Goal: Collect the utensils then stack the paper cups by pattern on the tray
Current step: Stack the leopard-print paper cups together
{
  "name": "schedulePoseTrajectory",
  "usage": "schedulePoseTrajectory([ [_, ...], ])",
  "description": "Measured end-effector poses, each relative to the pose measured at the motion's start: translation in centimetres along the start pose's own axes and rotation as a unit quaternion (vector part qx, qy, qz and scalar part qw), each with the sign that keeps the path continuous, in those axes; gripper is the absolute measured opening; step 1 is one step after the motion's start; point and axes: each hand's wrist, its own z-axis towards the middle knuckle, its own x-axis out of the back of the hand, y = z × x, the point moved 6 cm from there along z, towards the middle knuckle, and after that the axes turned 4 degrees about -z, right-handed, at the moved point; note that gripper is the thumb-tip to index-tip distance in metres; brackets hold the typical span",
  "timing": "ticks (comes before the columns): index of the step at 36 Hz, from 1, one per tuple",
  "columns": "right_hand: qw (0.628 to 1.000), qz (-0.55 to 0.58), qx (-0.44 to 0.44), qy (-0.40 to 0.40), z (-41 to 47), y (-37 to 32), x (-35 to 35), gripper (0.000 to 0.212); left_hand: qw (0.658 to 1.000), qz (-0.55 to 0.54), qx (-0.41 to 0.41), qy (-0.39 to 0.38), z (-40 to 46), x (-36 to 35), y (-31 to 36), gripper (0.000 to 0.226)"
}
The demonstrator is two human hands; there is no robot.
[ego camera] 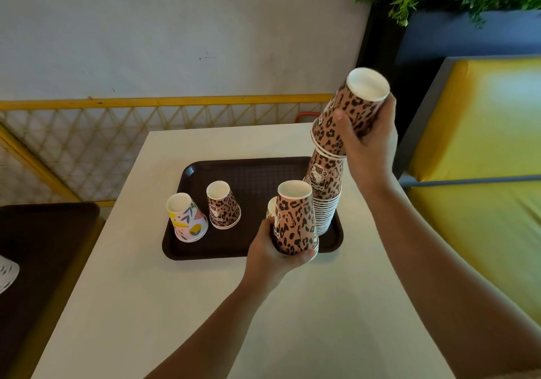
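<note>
Paper cups, all upside down: I note the tall leopard stack [323, 203] on the tray [248, 173], which lies on the table [175, 305]. My right hand [370, 141] grips leopard cups [348, 115] atop that stack, my left hand [272, 250] grips a short leopard stack [295, 220] over the tray's near edge.

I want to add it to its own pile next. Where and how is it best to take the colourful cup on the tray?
Grip the colourful cup round its narrow upper wall, coming from above. It stands upside down near the tray's left edge, base up, so fingers can likely close there; the leopard cup stands close on its right.
</note>
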Motion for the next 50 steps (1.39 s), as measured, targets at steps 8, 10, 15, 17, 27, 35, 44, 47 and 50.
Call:
schedulePoseTrajectory([
  [8, 0.987, -0.094, -0.087, -0.094, -2.9, 4.4, -1.8, 0.074, 1.000, -0.023, 0.012, 0.009, 0.0, 0.3, -0.1, 0.069],
  [10, 0.989, -0.110, -0.077, -0.063, -3.6, 3.3, -0.9, 0.078, 1.000, -0.021, 0.006, 0.015, 0.1, 0.5, 0.2, 0.069],
  [15, 0.986, -0.058, -0.014, -0.154, -6.4, 0.9, -1.0, 0.075, 0.999, -0.033, -0.010, 0.033, 0.6, 0.7, 1.4, 0.068],
  [17, 0.975, -0.071, -0.017, -0.209, -7.7, 0.9, -1.7, 0.077, 0.998, -0.039, -0.024, 0.033, 1.0, 0.8, 2.2, 0.069],
  [27, 0.980, -0.036, -0.010, -0.195, -5.8, -0.6, -1.7, 0.074, 0.985, -0.030, -0.172, 0.008, 3.9, 0.5, 9.2, 0.080],
  [35, 0.999, -0.021, 0.029, -0.009, -0.3, -2.7, 1.7, 0.073, 0.983, -0.099, -0.151, 0.039, 6.3, 1.1, 11.6, 0.054],
  [44, 0.994, -0.096, -0.048, -0.031, -0.6, 3.8, -0.7, 0.072, 0.990, -0.137, -0.038, -0.008, 7.9, -2.9, 8.2, 0.050],
  [47, 0.993, -0.095, -0.063, -0.043, -1.5, 5.9, -1.7, 0.074, 0.987, -0.157, -0.010, -0.018, 8.3, -4.1, 6.9, 0.044],
  [50, 0.989, -0.108, -0.069, -0.067, -2.6, 7.6, -2.7, 0.074, 0.985, -0.168, 0.013, -0.021, 8.8, -4.9, 5.6, 0.036],
])
